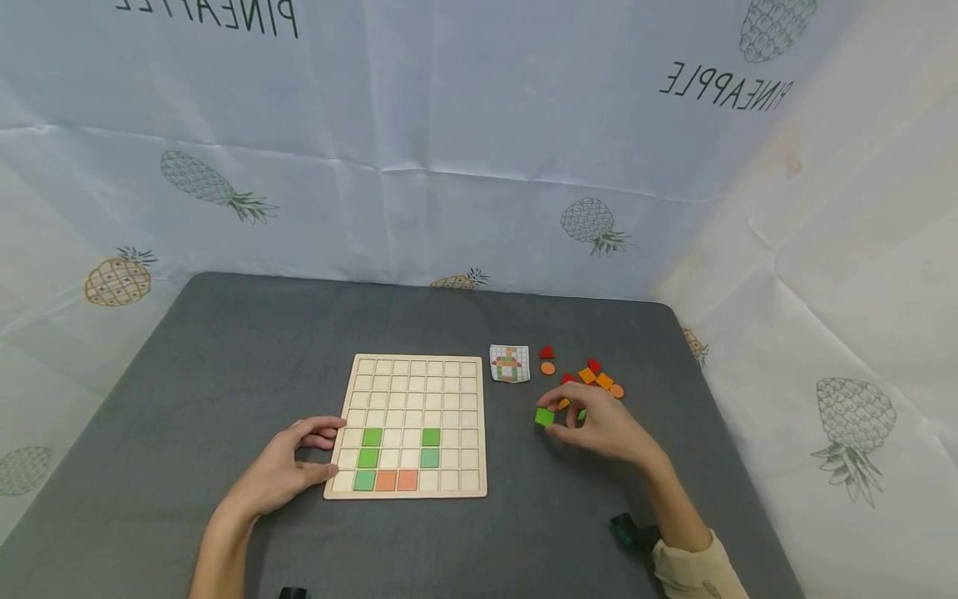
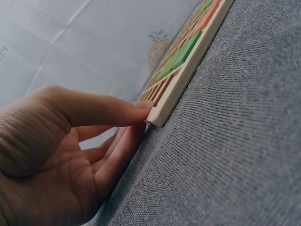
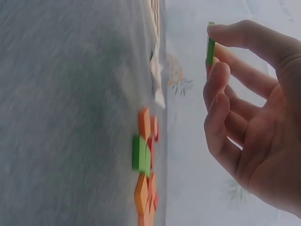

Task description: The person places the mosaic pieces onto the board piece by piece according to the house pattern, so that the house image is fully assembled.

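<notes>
Board [image 1: 416, 383]: on table [image 1: 224, 366], part-filled; 7 tiles [image 1: 367, 457] seated, 5 green, 2 orange; most cells bare.
Left hand [image 1: 280, 466]: on board's left edge, thumb and fingers spread.
Right hand [image 1: 602, 428]: pinches 1 green tile [image 1: 544, 418], right of board, unplaced.
Apparently left: loose tiles [image 1: 604, 381], red, orange, green, near patterned card [image 1: 510, 363].

The pale hanging cloth [image 1: 464, 108] is showing the word PINEAPPLE two times. One dark word [image 1: 726, 86] is sitting at the upper right, slanting and running from right to left. The other word [image 1: 205, 12] is sitting at the upper left, running the same way, and the top edge is cutting its letters. In the left wrist view, some small letters [image 2: 3, 49] are peeking in on the cloth, too cut off for reading whole.
</notes>
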Motion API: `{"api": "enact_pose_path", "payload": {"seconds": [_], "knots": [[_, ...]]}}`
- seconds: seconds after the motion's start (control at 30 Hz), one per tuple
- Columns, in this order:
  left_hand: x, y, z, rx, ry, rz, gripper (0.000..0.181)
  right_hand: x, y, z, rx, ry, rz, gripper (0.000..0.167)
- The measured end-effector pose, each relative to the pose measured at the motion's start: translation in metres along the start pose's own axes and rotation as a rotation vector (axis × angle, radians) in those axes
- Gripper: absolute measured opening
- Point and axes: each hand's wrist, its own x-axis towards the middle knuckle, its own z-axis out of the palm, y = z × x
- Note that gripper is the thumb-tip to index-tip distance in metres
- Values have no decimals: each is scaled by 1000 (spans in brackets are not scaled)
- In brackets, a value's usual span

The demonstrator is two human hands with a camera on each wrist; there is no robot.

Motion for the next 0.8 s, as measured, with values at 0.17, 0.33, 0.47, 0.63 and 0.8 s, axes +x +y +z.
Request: {"api": "enact_pose_path", "payload": {"seconds": [0.17,0.33,0.47,0.63,0.8], "knots": [[1,1,0,5,2,0,67,9,-10,5,-3,-23,-38,33],[0,1,1,1,5,-4,67,19,-21,13,16,-63,-68,32],[0,1,0,1,3,-10,67,28,-29,22,52,-93,-104,31],[-1,3,-1,-6,1,-9,67,40,-44,33,62,-127,-158,31],[-1,2,0,-14,-7,-6,66,50,-55,45,49,-159,-177,30]]}}
